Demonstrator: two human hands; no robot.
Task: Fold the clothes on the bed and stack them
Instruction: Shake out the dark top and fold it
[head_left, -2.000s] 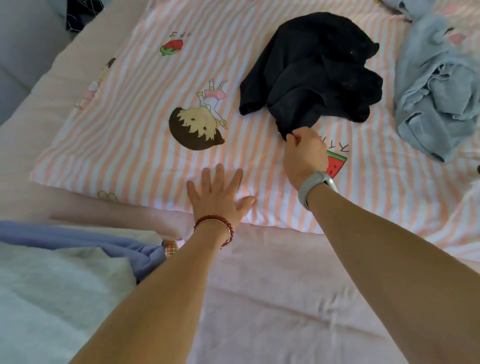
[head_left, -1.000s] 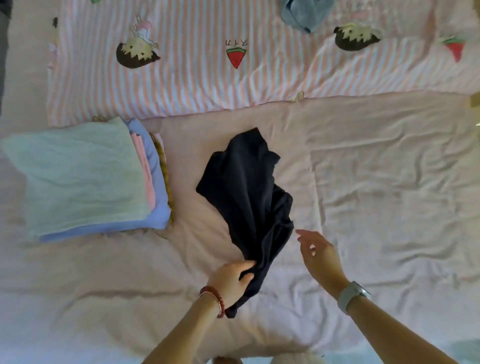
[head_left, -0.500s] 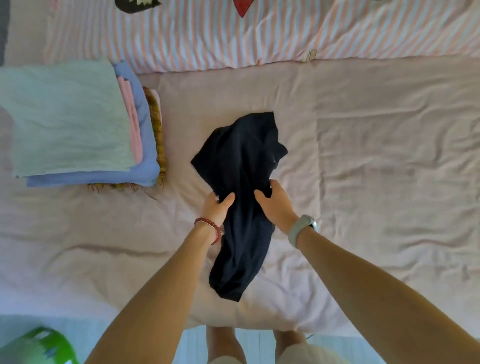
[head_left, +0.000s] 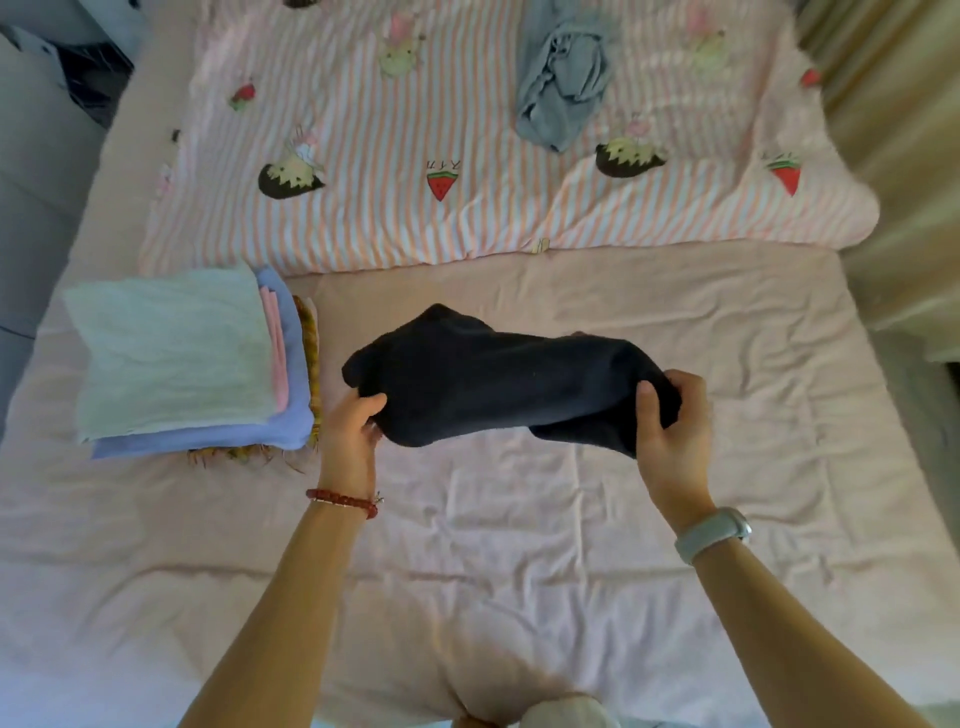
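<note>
A black garment (head_left: 498, 387) is stretched sideways above the pink bed sheet (head_left: 519, 519), still bunched and crumpled. My left hand (head_left: 350, 423) grips its left end, thumb on top. My right hand (head_left: 670, 421) grips the right end, fingers curled round the cloth. To the left lies a stack of folded clothes (head_left: 176, 353): a pale green piece on top, pink and lavender ones under it, a yellow patterned one at the bottom. A crumpled grey-blue garment (head_left: 563, 83) lies far off on the striped blanket.
The pink-and-white striped blanket (head_left: 467, 218) with cartoon prints covers the far half of the bed. A grey wall or furniture runs along the left edge, and a curtain (head_left: 893, 130) hangs at the right. The bed's near edge is just below my arms.
My hands have moved apart, pulling the black garment from a lengthwise heap into a sideways span lifted off the sheet. Earlier my right hand dragged it off the striped blanket.
</note>
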